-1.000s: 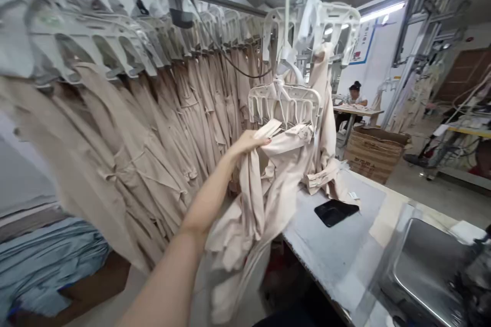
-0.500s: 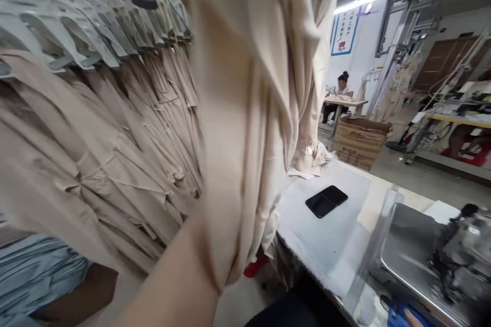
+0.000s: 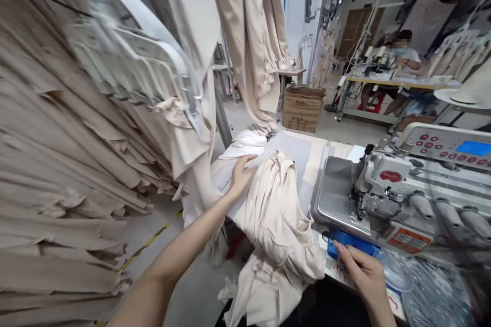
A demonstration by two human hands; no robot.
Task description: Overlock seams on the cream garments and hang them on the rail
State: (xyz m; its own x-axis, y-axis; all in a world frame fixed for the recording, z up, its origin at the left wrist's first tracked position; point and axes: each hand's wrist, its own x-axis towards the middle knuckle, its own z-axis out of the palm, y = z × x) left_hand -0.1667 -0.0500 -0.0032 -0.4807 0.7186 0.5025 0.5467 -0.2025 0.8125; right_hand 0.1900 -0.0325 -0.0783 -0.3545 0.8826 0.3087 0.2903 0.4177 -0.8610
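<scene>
A cream garment with gathered fabric lies over the table's front edge and hangs down toward my lap. My left hand is at its far left side, fingers apart, above the pale table top. A folded white cloth piece lies just beyond those fingers. My right hand is at the table's front edge with thumb and forefinger pinched together. Their tips meet at the near end of a blue object with a dark ring beside it. What is between them, if anything, is too small to name.
An overlock sewing machine with a metal plate stands at right. White hangers and beige garments crowd the left. More beige fabric hangs ahead. A cardboard box and a seated co-worker are farther off.
The beige garment that hung raised over my left arm now lies on the table and lap, where the phone is no longer visible. My left hand shows, fingers spread. The view has turned right.
</scene>
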